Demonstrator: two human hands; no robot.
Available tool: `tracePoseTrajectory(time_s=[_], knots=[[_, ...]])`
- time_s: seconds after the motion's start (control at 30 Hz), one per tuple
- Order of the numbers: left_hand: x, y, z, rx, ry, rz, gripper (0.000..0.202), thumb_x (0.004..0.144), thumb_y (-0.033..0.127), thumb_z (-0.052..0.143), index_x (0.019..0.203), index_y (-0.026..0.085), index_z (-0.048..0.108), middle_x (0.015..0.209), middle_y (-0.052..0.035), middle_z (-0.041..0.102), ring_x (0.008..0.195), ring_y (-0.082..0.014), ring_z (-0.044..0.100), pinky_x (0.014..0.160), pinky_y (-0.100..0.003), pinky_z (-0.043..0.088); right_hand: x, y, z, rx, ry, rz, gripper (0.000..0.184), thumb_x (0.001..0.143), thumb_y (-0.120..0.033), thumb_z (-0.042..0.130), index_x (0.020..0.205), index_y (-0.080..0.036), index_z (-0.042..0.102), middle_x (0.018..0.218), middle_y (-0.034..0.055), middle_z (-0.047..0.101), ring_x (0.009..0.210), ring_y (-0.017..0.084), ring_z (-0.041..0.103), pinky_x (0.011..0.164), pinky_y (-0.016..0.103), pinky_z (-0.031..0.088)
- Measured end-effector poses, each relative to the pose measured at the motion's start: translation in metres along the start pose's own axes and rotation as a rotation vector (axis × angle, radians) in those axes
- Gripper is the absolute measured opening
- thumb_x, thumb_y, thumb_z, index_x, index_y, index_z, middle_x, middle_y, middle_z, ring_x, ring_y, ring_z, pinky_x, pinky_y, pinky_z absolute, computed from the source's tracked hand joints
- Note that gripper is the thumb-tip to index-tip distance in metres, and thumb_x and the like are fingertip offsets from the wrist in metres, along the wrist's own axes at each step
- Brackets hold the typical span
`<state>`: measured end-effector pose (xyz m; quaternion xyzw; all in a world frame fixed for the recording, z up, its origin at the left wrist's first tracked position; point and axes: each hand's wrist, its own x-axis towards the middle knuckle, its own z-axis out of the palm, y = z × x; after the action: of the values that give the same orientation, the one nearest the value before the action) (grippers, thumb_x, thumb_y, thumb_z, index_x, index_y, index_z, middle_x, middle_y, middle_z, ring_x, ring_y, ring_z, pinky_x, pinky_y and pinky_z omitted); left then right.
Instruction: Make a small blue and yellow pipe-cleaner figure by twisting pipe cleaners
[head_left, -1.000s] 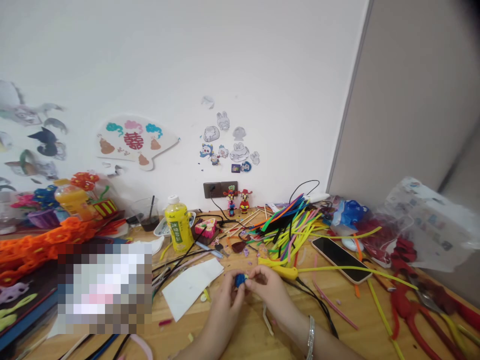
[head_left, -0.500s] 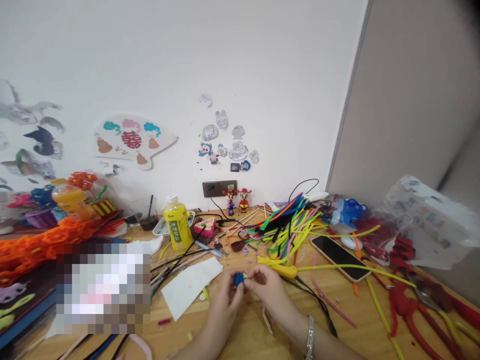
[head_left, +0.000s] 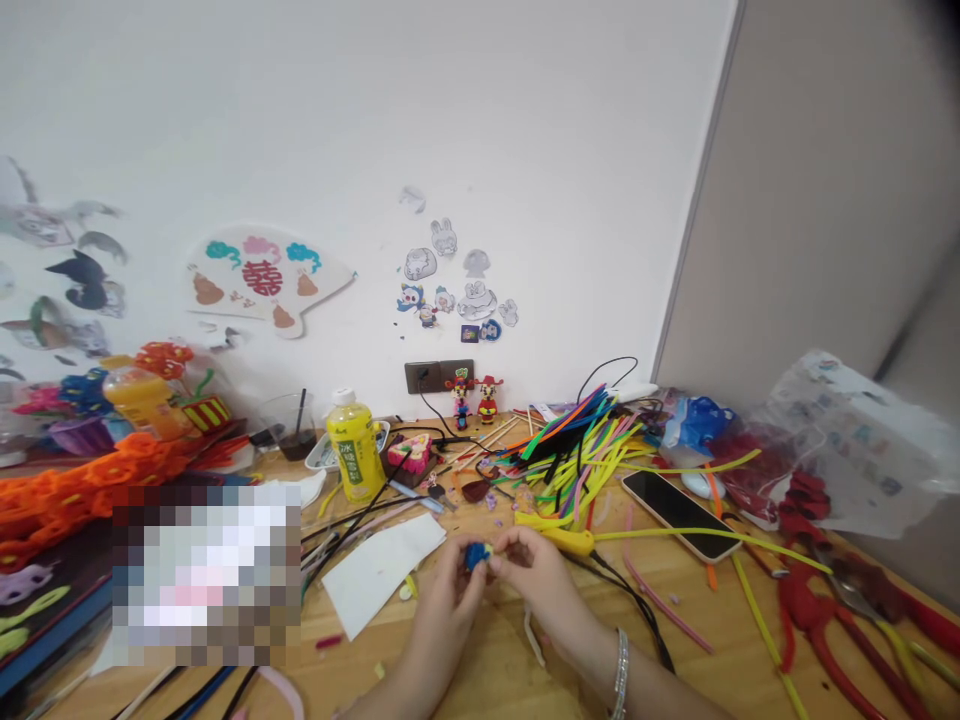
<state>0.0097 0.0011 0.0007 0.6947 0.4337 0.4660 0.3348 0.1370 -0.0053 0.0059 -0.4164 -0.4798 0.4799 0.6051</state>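
Between my two hands, just above the table, is a small blue pipe-cleaner piece (head_left: 476,556) with a pale yellow bit on its right side. My left hand (head_left: 448,590) is closed around it, thumb in front and fingers behind. With thumb and forefinger pinched at the yellow bit, my right hand (head_left: 531,568) touches the piece's right edge. The fingers partly hide its shape. A yellow-handled tool (head_left: 570,541) with a black cord lies just beyond my right hand. White paper (head_left: 384,572) lies to the left of my left hand.
A heap of coloured pipe cleaners (head_left: 577,460) lies at the back, beside two small figures (head_left: 489,402). A yellow drink bottle (head_left: 356,448) stands back left. To the right are a phone (head_left: 681,514) and red-handled pliers (head_left: 814,610). Orange pipe-cleaner flowers (head_left: 97,480) lie at left.
The blue piece has shifted very slightly left and turned a little between my fingers. Both hands stay nearly in place.
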Motion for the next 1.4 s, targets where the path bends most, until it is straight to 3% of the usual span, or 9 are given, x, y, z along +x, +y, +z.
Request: tracePoseTrajectory(time_s=[0.83, 1.4], knots=[[0.0, 0.009, -0.003, 0.09, -0.024, 0.042, 0.015, 0.075, 0.016, 0.044, 0.089, 0.017, 0.05, 0.083, -0.0046, 0.06, 0.078, -0.0184, 0.057, 0.072, -0.031, 0.046, -0.001, 0.001, -0.001, -0.023, -0.014, -0.013, 0.012, 0.059, -0.013, 0.061, 0.068, -0.016, 0.055, 0.069, -0.001, 0.054, 0.071, 0.017, 0.051, 0.068, 0.028, 0.038], [-0.002, 0.002, -0.003, 0.136, -0.006, 0.099, 0.019, 0.074, 0.012, 0.045, 0.09, 0.018, 0.051, 0.082, -0.0036, 0.061, 0.076, -0.0174, 0.058, 0.07, -0.03, 0.047, 0.001, 0.004, -0.001, -0.009, -0.017, -0.01, 0.013, 0.058, -0.014, 0.063, 0.068, -0.017, 0.054, 0.069, -0.0012, 0.055, 0.07, 0.017, 0.051, 0.068, 0.028, 0.039]])
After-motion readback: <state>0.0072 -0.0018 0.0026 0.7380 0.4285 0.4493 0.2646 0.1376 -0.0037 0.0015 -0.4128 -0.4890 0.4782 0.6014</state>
